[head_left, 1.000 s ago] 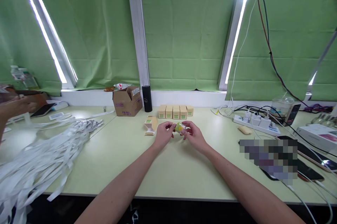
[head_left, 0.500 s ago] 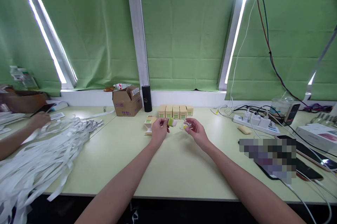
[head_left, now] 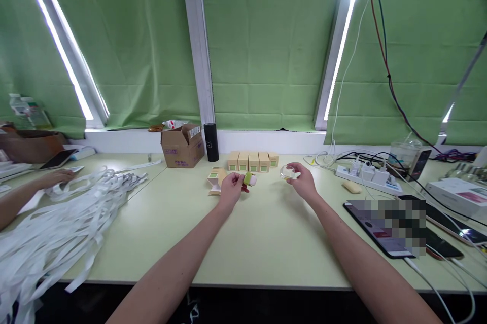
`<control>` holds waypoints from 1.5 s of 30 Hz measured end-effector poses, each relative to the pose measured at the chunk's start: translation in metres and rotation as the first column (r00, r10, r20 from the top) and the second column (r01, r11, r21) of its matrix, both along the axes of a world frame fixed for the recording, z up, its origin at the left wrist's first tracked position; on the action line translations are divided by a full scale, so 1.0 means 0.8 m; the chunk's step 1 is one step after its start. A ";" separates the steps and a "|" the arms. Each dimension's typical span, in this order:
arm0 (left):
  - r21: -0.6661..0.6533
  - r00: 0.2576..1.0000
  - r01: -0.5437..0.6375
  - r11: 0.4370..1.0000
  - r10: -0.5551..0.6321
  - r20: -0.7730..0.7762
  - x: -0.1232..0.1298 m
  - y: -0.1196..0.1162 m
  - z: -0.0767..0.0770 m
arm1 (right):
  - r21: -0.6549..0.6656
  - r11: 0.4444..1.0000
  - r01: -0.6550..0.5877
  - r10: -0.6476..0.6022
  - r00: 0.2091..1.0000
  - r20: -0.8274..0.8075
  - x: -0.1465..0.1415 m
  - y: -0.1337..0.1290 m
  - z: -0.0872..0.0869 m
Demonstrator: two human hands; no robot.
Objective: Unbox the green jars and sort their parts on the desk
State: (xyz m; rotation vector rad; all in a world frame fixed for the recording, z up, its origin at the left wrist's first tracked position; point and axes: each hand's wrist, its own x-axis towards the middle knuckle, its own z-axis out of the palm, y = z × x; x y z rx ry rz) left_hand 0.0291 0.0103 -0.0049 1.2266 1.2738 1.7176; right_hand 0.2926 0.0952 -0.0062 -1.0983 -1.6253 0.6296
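My left hand (head_left: 231,188) pinches a small green and white item (head_left: 249,179) whose kind I cannot make out; a bit of dark red shows under the fingers. Off to the right, my right hand (head_left: 302,180) is closed on a small clear plastic piece (head_left: 287,172), held just above the table. An opened small cardboard box (head_left: 215,180) stands just left of my left hand, its flap folded out toward me. Behind both hands, several small tan boxes (head_left: 253,162) with green-edged square labels form a row.
A brown carton (head_left: 182,146) and a black cylinder (head_left: 211,142) stand by the wall. White straps (head_left: 76,217) cover the left side, near another person's hand (head_left: 57,178). At right lie a power strip (head_left: 367,178), cables and several phones (head_left: 375,232).
My right hand has moved right, away from my left hand, carrying the clear plastic piece. My left hand stays nearly in place. The other person's hand at left has shifted slightly lower.
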 end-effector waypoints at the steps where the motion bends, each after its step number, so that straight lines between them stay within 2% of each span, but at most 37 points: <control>1: -0.004 1.000 0.000 1.000 0.000 0.004 0.000 0.000 0.000 | -0.028 0.999 0.036 -0.034 0.995 0.091 0.011 0.008 -0.002; 7: -0.030 1.000 0.004 1.000 -0.003 0.027 0.000 0.002 0.001 | -0.118 0.991 0.060 -0.035 0.978 0.204 0.051 0.036 -0.023; 17: -0.059 0.999 0.015 0.998 -0.012 0.052 -0.001 0.001 0.001 | -0.187 0.980 0.069 -0.006 0.948 0.317 0.056 0.046 -0.039; 23: -0.063 0.996 0.043 0.997 -0.038 0.086 0.001 0.000 0.003 | -0.091 0.992 0.083 -0.047 0.936 0.348 0.053 0.035 -0.028; 26: -0.066 0.992 0.063 0.996 -0.055 0.117 0.001 0.000 0.004 | 0.069 0.994 0.087 -0.105 0.939 0.327 0.043 0.019 -0.013; 27: -0.068 0.990 0.073 0.995 -0.064 0.129 0.001 -0.001 0.004 | 0.194 0.977 0.091 -0.149 0.941 0.305 0.036 0.012 -0.008; 29: -0.072 0.984 0.102 0.992 -0.090 0.156 0.001 -0.002 0.005 | 0.425 0.904 0.046 -0.175 0.947 0.271 0.019 -0.006 -0.001; 32: -0.088 0.970 0.158 0.984 -0.138 0.200 0.003 -0.004 0.006 | 0.604 0.787 -0.126 -0.106 0.937 0.333 -0.014 -0.037 0.003; 34: -0.101 0.959 0.197 0.975 -0.171 0.224 0.004 -0.006 0.008 | 0.642 0.741 -0.198 -0.067 0.929 0.363 -0.034 -0.056 0.002; 37: -0.120 0.944 0.255 0.959 -0.221 0.245 0.006 -0.010 0.012 | 0.656 0.712 -0.250 -0.023 0.925 0.379 -0.056 -0.076 0.000; 45: -0.153 0.910 0.383 0.911 -0.344 0.231 0.012 -0.019 0.014 | 0.650 0.655 -0.385 0.060 0.884 0.463 -0.064 -0.091 0.002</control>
